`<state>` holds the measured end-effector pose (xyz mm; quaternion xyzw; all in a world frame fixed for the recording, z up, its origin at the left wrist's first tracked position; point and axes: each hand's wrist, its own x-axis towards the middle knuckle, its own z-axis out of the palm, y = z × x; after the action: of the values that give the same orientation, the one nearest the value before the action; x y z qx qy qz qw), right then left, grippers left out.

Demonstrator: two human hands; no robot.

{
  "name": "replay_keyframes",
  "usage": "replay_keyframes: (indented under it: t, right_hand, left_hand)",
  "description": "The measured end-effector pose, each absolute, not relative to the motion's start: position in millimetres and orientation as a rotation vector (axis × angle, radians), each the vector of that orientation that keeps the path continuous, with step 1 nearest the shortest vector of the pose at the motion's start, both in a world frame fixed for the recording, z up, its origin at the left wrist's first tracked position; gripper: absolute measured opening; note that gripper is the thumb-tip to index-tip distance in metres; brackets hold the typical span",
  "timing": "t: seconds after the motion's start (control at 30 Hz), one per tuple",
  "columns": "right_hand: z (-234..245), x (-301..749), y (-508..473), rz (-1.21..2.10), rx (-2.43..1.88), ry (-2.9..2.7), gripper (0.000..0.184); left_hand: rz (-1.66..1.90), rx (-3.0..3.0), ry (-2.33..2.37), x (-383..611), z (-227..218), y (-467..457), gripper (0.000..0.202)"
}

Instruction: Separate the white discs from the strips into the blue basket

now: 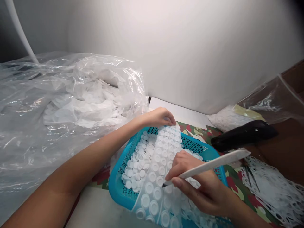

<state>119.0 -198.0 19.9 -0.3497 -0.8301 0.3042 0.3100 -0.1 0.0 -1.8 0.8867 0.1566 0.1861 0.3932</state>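
Note:
A long white translucent sheet (155, 167) with rows of round raised discs lies slanting across a blue plastic basket (118, 191). My left hand (163, 116) is closed on the sheet's far end, its fingertips partly hidden. In my right hand (198, 180) is a slim white pen-like tool (215, 163) with a dark pointed tip, pinched between thumb and fingers. The tip is at the sheet, beside one of the discs. Many loose small white discs (136, 167) fill the basket on both sides of the sheet.
A large clear plastic bag (71, 95) holding white pieces spreads over the left. On the right are a black elongated object (244, 134), a bag of white bits (228, 118) and a pile of punched-out white scraps (273, 190). A camouflage-patterned cloth (232, 175) lies underneath.

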Motion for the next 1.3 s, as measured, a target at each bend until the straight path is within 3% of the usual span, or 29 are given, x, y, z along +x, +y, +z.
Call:
replay_keyframes:
  t: [0.3, 0.43, 0.57, 0.73, 1.3]
  right_hand:
    - [21.9, 115.3, -195.2, 0.728, -1.007, -2.474, 0.008]
    - [25.2, 110.6, -197.1, 0.62, -1.16, -2.734, 0.018]
    - [23.5, 115.7, -197.7, 0.733, -1.009, -2.435, 0.01]
    - [17.3, 126.6, -198.7, 0.807, -0.939, -1.906, 0.015]
    - [22.4, 118.5, -196.8, 0.772, -0.901, -2.31, 0.009]
  left_hand:
    - [0.478, 2.252, 0.402, 0.0, -0.6, -1.1, 0.023]
    - [0.469, 2.257, 0.409, -0.2, -0.2, -1.4, 0.023]
    - [0.464, 2.266, 0.412, 0.0, 0.6, -1.3, 0.024]
    - [0.465, 2.266, 0.419, 0.6, -0.1, -0.7, 0.024]
    - [0.462, 2.27, 0.405, -0.1, 1.0, -1.3, 0.026]
